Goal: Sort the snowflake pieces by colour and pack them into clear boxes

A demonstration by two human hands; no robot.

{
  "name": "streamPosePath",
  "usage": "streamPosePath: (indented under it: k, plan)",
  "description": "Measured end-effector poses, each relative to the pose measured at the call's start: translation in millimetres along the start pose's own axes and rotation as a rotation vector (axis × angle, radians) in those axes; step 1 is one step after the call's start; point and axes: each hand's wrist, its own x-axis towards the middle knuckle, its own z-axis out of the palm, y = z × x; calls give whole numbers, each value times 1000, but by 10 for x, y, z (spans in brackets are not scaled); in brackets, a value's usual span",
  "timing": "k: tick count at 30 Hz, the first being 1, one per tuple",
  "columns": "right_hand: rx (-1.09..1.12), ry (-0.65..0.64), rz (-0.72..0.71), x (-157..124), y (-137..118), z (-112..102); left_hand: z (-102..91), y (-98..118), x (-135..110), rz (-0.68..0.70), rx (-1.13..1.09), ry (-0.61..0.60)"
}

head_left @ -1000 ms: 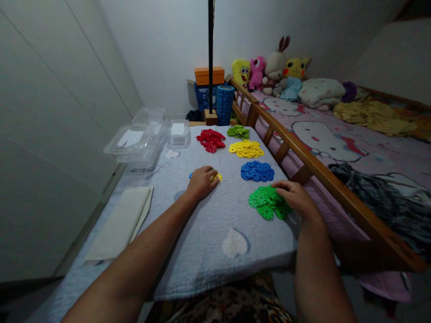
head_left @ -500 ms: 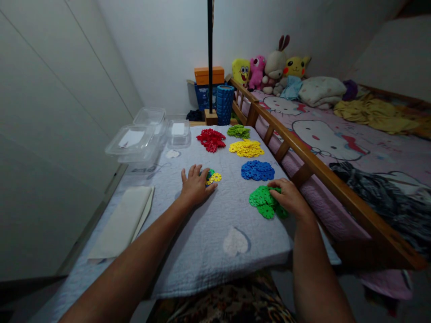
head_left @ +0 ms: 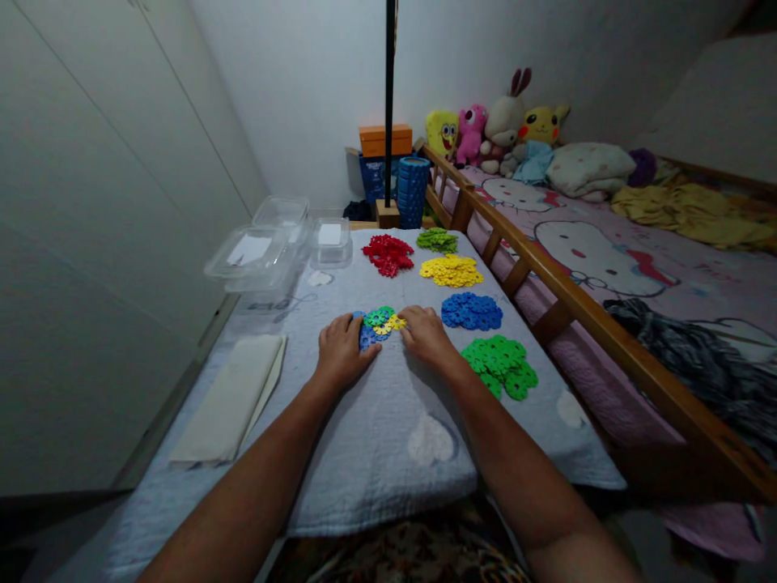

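Between my two hands lies a small flat cluster of notched plastic snowflake discs [head_left: 380,324] in blue, green and yellow. My left hand [head_left: 341,350] is curled around its left side, thumb and fingers on either side of the blue discs. From the right, the bent fingers of my right hand [head_left: 425,334] close on a yellow disc [head_left: 396,321] at the cluster's edge. Its fingertips are partly hidden. Sorted piles lie to the right: green discs [head_left: 501,364], blue discs [head_left: 472,311], yellow discs [head_left: 452,271], lime discs [head_left: 437,240] and red discs [head_left: 388,254].
Stacked clear plastic boxes [head_left: 252,251] and a smaller clear box [head_left: 331,243] stand at the back left. A folded cream cloth [head_left: 227,405] lies left of my left arm. Along the right runs a wooden bed rail [head_left: 546,279]; a black pole [head_left: 389,105] rises behind the table.
My right hand has left the green pile and moved left to the disc cluster. My left hand has curled more around the cluster. The view has shifted slightly.
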Motion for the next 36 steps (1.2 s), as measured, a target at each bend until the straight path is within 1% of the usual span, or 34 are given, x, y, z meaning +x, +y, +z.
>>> streamPosePath:
  k: [3, 6, 11, 18, 20, 22, 24, 26, 29, 32, 33, 36]
  plan:
    - [-9, 39, 58, 64, -28, 253, 63, -22, -16, 23, -35, 58]
    - [-10, 47, 71, 76, 19, 367, 88, -36, -16, 66, -76, 66]
    - [7, 125, 77, 72, 95, 357, 98, -46, 2, 136, -138, 63]
    - [152, 232, 95, 6, 174, 315, 91, -47, 15, 151, -173, 60]
    - [210, 245, 93, -7, 205, 265, 92, -49, 10, 145, -176, 53]
    - [286, 244, 91, 8, 250, 169, 92, -51, 3, 133, -176, 58]
    - [370, 239, 111, 69, 321, 27, 90, -51, -2, 108, -168, 76]
    - [437, 243, 162, 184, 423, -148, 83, -50, -3, 78, -154, 87]
    - [519, 288, 274, 436, 625, -422, 71, -45, 2, 56, -146, 86]
    - [670, 380, 495, 704, 854, -632, 62, -42, 9, 50, -150, 86]
    - [682, 413, 572, 781, 929, -677, 59, -42, 12, 50, -152, 85]
    - [654, 450, 669, 961, 1124, -723, 48, -39, 16, 51, -160, 76]
